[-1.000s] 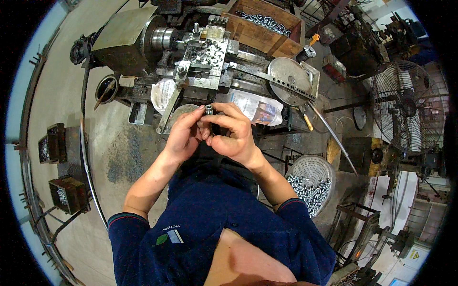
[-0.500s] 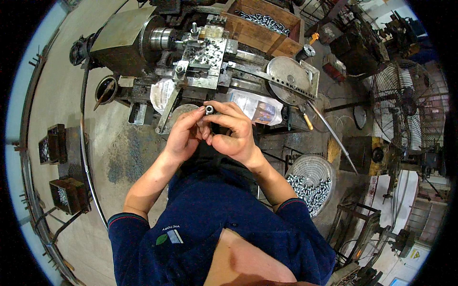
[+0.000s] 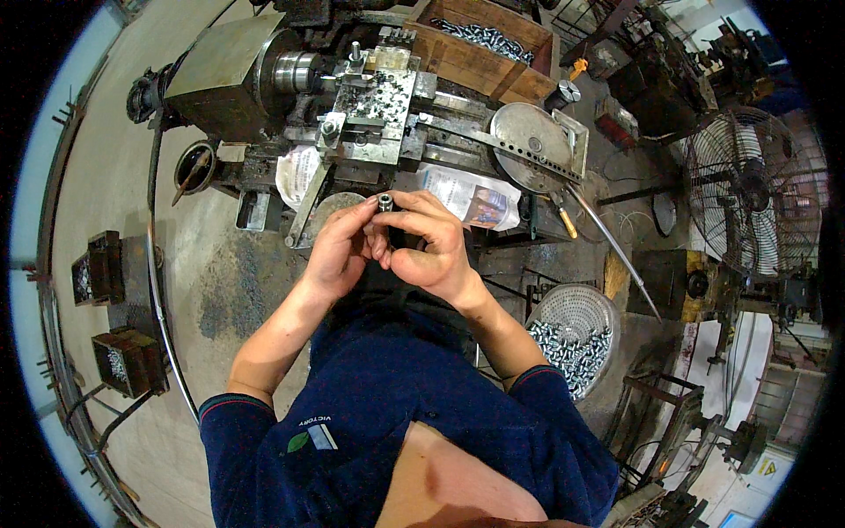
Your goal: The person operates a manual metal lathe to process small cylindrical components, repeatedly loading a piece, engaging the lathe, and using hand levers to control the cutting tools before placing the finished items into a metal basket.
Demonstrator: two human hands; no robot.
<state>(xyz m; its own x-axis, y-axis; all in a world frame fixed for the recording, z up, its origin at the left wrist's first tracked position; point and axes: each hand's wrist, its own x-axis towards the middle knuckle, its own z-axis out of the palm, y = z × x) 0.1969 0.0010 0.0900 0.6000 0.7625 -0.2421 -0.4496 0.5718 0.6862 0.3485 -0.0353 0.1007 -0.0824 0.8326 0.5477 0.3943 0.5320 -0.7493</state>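
Between the fingertips of both hands sits a small round metal part (image 3: pixel 385 203), its ring-shaped end facing up. My left hand (image 3: pixel 341 244) pinches it from the left with curled fingers. From the other side my right hand (image 3: pixel 431 242) grips it, thumb and fingers bent round. Fingers hide most of the part, so its full shape cannot be told. Both hands are held before my body, just short of the lathe (image 3: pixel 374 104), whose carriage is strewn with dark metal chips.
A wooden box (image 3: pixel 493 75) of shiny metal parts stands behind the lathe. At the right are a perforated basket (image 3: pixel 563 308) holding similar parts, a long metal bar (image 3: pixel 616 251) and a large fan (image 3: pixel 753 189). A round metal lid (image 3: pixel 531 145) and printed paper (image 3: pixel 449 192) lie by the lathe.
The metal part has tipped slightly between my fingers, so more of its side shows. Both hands stay in almost the same place.
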